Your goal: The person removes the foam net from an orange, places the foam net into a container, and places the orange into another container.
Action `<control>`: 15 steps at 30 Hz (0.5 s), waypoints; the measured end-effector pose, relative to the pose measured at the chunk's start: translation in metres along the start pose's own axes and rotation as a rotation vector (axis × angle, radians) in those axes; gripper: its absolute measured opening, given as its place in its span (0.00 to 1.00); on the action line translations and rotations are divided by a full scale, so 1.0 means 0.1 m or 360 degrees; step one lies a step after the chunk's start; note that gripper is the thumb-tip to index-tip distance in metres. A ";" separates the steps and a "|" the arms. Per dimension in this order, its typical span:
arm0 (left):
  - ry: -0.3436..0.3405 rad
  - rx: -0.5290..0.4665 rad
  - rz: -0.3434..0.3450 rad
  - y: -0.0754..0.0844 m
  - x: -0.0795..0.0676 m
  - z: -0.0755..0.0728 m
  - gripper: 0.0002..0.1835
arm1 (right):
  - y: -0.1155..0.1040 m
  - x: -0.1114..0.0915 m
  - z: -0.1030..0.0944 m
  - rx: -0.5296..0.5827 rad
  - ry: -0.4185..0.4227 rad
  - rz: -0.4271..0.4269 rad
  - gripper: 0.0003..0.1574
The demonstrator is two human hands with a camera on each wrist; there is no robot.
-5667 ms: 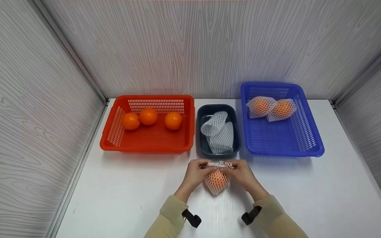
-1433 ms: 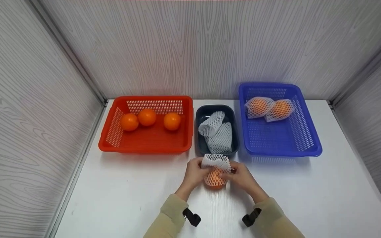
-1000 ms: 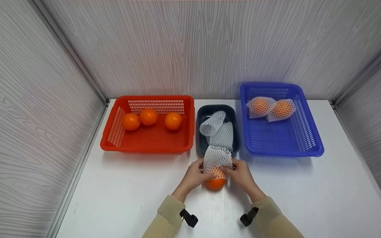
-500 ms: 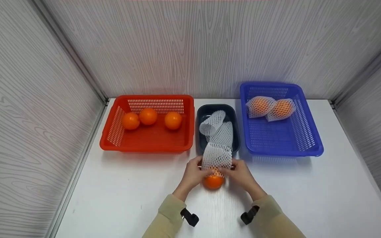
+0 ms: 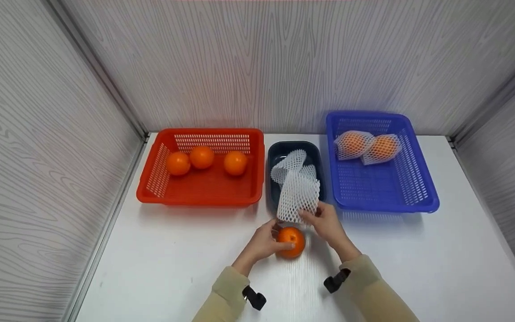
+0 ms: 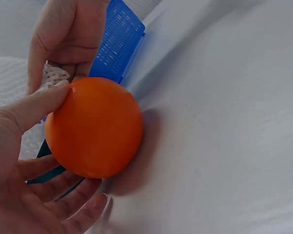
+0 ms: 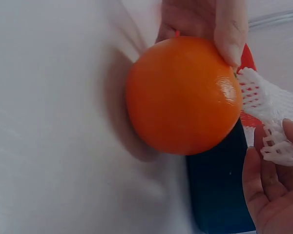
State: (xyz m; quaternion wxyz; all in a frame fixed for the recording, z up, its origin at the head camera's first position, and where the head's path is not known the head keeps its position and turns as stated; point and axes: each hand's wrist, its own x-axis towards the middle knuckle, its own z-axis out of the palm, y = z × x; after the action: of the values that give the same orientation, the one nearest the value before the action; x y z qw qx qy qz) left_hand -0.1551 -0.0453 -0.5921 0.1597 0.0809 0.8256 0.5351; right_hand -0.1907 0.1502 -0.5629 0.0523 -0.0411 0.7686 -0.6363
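A bare orange [image 5: 290,242] sits on the white table in front of the dark container. My left hand [image 5: 263,243] holds it from the left, thumb on top and fingers round its far side; the left wrist view shows the orange [image 6: 95,127] up close. My right hand [image 5: 327,222] pinches the lower edge of a white foam net sleeve [image 5: 299,197], which is off the fruit and reaches over the dark container. In the right wrist view the sleeve [image 7: 278,97] stands just beside the orange, apart from most of it.
A red basket [image 5: 199,200] at the left holds 3 bare oranges. The dark container [image 5: 272,197] in the middle bears more foam sleeves [image 5: 289,164]. At the right, a blue basket [image 5: 373,204] holds two net-covered oranges [image 5: 382,148].
The foam sleeve has come off the orange, drawn up and away by the right hand. Earlier both hands held the covered fruit; now the left holds it bare.
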 end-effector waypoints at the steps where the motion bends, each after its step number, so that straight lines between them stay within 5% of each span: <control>1: -0.0010 0.0018 -0.0003 0.00 0.00 0.00 0.40 | 0.00 0.04 0.00 0.0002 0.0013 -0.0019 0.15; 15: -0.0107 0.0129 -0.0024 -0.01 0.01 0.02 0.40 | -0.22 0.50 0.02 -0.0355 0.0110 -0.0088 0.17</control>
State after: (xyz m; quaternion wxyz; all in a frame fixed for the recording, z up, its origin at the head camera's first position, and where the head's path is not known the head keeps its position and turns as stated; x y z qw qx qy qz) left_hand -0.1558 -0.0434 -0.5936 0.1879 0.0988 0.8414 0.4969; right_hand -0.2403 0.1376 -0.5427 0.0033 -0.0459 0.8345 -0.5491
